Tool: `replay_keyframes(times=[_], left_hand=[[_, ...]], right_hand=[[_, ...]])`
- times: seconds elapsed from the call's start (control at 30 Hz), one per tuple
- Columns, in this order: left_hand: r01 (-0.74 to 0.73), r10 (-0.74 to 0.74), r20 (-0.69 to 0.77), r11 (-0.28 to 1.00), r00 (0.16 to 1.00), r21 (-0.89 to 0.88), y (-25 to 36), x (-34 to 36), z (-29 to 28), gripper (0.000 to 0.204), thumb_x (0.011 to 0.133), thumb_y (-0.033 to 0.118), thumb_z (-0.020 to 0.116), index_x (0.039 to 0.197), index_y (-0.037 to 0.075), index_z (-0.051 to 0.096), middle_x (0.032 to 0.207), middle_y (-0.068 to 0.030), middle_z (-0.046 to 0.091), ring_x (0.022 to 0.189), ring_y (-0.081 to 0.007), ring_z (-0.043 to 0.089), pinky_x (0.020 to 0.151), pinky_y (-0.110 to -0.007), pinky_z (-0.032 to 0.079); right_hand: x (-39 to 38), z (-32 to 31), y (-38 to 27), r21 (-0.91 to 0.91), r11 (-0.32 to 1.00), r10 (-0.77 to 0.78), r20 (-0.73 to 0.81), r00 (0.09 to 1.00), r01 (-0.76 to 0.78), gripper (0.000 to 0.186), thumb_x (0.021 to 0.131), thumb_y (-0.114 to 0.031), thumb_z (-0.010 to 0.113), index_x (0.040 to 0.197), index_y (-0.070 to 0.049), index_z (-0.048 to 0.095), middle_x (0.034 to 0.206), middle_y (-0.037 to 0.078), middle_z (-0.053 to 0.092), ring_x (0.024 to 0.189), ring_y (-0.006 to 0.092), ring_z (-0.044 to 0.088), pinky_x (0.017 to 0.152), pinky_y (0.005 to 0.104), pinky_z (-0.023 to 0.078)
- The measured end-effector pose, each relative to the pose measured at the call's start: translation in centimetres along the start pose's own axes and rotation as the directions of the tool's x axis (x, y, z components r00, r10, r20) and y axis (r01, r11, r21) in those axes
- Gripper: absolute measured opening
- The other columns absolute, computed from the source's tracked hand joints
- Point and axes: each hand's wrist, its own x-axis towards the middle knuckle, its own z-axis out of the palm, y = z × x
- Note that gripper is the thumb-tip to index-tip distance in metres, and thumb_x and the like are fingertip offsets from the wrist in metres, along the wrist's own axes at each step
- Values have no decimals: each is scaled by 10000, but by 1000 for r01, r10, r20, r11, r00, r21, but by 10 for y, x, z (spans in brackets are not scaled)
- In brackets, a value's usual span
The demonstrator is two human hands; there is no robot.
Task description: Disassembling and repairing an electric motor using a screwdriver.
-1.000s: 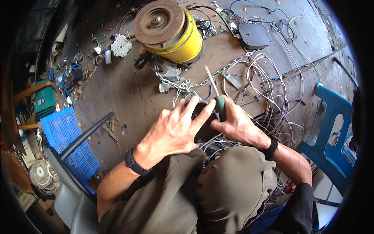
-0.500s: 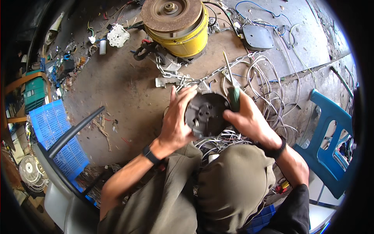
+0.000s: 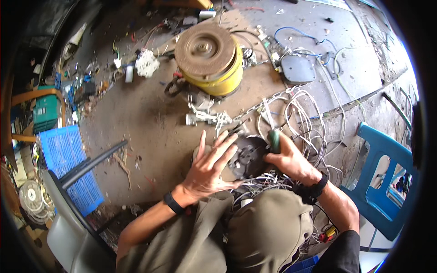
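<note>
A dark round disc-shaped part (image 3: 249, 157) with holes and wires under it rests on my knees. My left hand (image 3: 210, 167) lies flat on its left side with fingers spread, pressing it down. My right hand (image 3: 287, 159) is closed around the green handle of a screwdriver (image 3: 274, 135), whose metal shaft points up and away from me beside the disc's right edge. A bundle of thin white wires (image 3: 268, 181) spills out from beneath the disc.
A yellow drum with a rusty round top (image 3: 210, 57) stands ahead, a chain (image 3: 207, 116) and loose white cables (image 3: 309, 123) around it. A grey box (image 3: 297, 69) lies further right. A blue plastic chair (image 3: 380, 177) is at right, a blue crate (image 3: 68, 166) at left.
The view has tilted, so the drum sits lower in the picture. My left hand has flattened and spread over the disc; my right hand keeps the screwdriver at the disc's right edge.
</note>
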Motion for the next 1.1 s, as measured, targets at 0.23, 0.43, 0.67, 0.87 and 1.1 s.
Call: replay_keyframes(times=[0.23, 0.43, 0.67, 0.87, 1.1], left_hand=[[479, -560, 228, 353, 796, -804, -33, -21, -6, 502, 1148, 325, 432, 1468, -40, 560, 1461, -75, 603, 1364, -157, 524, 1191, -340, 383], [492, -349, 563, -275, 750, -826, -47, -23, 6, 532, 1116, 341, 504, 1556, 42, 502, 1454, -31, 626, 1341, -146, 561, 1150, -343, 427], [391, -410, 336, 55, 848, -919, -30, -34, -2, 429, 1140, 297, 499, 1416, -2, 637, 1572, -91, 477, 1400, -177, 505, 1123, -358, 451], [582, -534, 356, 343, 767, -737, -6, -12, -39, 274, 1063, 182, 692, 1129, -81, 729, 996, 28, 650, 924, -41, 560, 844, -222, 475], [544, -514, 294, 445, 806, -711, -3, -10, -44, 305, 1053, 228, 714, 909, -40, 712, 754, 53, 496, 752, -48, 416, 642, -272, 359]], right_hand=[[-16, -23, 15, 172, 974, 146, 10, 989, -146, 538, 883, -15, 798, 1367, -61, 569, 1204, -22, 615, 1124, 98, 565, 1009, 266, 465], [-6, -34, 44, 287, 944, 135, 104, 985, -160, 736, 808, 4, 858, 1466, -57, 534, 1239, -43, 588, 1139, 90, 552, 1016, 266, 465], [5, -25, 58, 397, 897, 173, 93, 980, -196, 750, 825, -83, 845, 1491, -10, 509, 1250, -19, 627, 1145, 101, 589, 1018, 283, 482], [8, -26, 80, 488, 859, 125, 95, 988, -156, 736, 848, -110, 828, 1500, -15, 499, 1275, 36, 681, 1118, 143, 669, 973, 328, 567], [7, -16, 54, 475, 869, 89, 126, 988, -139, 760, 863, -124, 855, 1528, -85, 489, 1328, 17, 662, 1355, 216, 599, 1169, 399, 455]])
